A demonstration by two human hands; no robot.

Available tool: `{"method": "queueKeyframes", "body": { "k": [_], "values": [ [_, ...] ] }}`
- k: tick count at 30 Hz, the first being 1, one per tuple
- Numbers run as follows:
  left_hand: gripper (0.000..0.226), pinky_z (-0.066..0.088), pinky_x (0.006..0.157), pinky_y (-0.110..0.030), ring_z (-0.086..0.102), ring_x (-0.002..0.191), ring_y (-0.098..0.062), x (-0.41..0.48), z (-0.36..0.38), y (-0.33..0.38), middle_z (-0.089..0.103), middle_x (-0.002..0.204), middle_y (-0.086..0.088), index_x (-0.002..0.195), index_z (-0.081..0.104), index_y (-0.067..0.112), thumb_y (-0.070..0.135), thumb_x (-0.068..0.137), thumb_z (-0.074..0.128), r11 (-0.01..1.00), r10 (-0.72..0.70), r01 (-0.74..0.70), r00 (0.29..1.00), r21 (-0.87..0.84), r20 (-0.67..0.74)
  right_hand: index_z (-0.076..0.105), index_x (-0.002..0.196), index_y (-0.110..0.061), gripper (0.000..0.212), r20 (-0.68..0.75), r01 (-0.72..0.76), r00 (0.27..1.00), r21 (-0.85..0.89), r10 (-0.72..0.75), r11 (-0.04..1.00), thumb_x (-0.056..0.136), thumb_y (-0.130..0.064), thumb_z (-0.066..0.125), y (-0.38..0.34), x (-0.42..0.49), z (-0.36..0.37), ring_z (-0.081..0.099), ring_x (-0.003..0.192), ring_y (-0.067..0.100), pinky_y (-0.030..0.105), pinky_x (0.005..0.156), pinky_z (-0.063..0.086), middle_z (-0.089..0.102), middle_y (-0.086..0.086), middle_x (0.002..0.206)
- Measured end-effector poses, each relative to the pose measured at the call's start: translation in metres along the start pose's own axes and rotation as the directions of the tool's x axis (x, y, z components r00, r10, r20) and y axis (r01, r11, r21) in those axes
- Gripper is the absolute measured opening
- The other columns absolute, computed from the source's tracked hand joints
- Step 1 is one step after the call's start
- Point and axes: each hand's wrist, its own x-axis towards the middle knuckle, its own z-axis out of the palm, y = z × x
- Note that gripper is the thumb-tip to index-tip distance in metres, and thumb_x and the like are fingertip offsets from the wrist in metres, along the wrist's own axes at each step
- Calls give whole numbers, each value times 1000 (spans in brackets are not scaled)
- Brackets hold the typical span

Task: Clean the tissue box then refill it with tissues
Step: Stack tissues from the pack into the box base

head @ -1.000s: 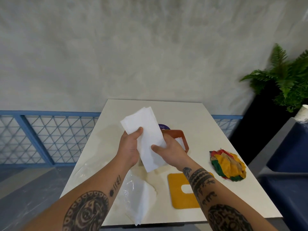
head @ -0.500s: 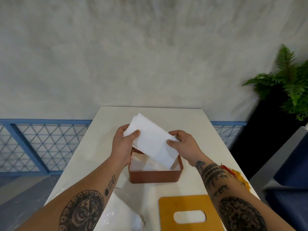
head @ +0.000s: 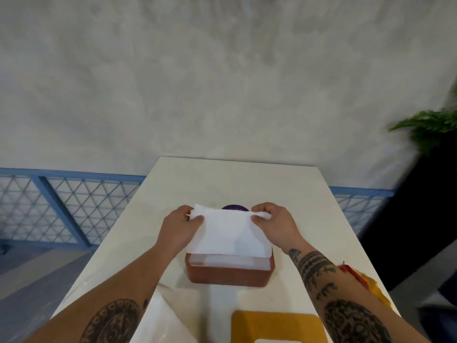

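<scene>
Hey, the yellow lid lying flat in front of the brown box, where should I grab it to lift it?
Likely its right short edge, coming from the right with the right hand once the tissues are down: the yellow lid lies flat on the table, so fingertips under the rim, thumb on top.

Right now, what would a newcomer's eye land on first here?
The white tissue stack mid-frame, pinched at its far corners by the left hand and right hand, held over the open brown tissue box. Next, the yellow slotted lid lying off the box nearer the camera, with the clear plastic wrapper to its left.
</scene>
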Motion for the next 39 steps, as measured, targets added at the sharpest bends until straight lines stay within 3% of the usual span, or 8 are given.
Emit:
{"method": "queueKeyframes", "body": {
  "k": [3,6,12,22,27,29,33,39],
  "values": [
    [33,39,64,-21,57,83,-12,3,3,-9,62,92,8,120,64,20,36,92,64,967,14,-26,999,254,49,72,102,-32,13,55,3,998,-109,3,994,93,-24,65,10,2,5,66,89,7,20,72,52,70,-11,105],
    [33,49,75,-29,61,89,-18,-1,6,-13,65,94,5,118,64,26,41,89,63,896,102,-117,993,428,57,71,111,-36,20,95,95,994,-411,-61,907,96,-29,60,20,8,10,60,112,12,32,98,43,69,-16,119],
    [31,31,78,-33,55,102,-20,-8,13,-9,61,94,4,117,58,31,44,90,61,563,316,-332,933,757,174,69,118,-42,25,178,278,960,-725,-219,630,97,-40,55,29,1,16,43,112,13,38,89,24,69,-16,113],
    [39,32,79,-34,52,100,-20,-5,23,-17,62,99,12,106,67,32,36,70,83,484,424,-435,876,759,231,67,119,-36,31,200,358,927,-722,-317,592,88,-41,68,31,-3,13,40,116,15,40,100,17,65,-16,115],
    [40,22,106,-34,38,118,-20,-4,26,-9,43,104,9,109,71,41,54,71,75,542,252,-415,910,731,330,71,114,-33,47,402,453,891,-764,-211,459,74,-56,77,22,-9,12,34,125,15,56,116,-5,65,-12,111],
    [41,-3,122,-51,33,127,-13,-6,26,-5,48,106,6,110,73,38,56,73,75,443,231,-435,900,783,370,71,112,-32,45,420,460,888,-798,-188,389,74,-55,77,19,-7,12,33,126,16,60,117,-9,65,-10,108],
    [38,-43,99,-59,32,130,-10,-10,27,2,58,108,5,106,76,35,60,78,72,312,205,-432,900,846,384,74,102,-31,33,407,438,899,-838,-161,326,77,-53,74,21,-9,16,37,120,21,58,113,1,65,-9,99],
    [33,-35,108,-58,36,134,-7,-14,17,-4,67,103,18,116,72,40,56,89,61,484,347,-460,882,744,319,70,112,-32,34,351,394,919,-835,-180,384,81,-48,72,20,-19,20,38,120,22,53,107,7,64,-11,113]
  ]
}}
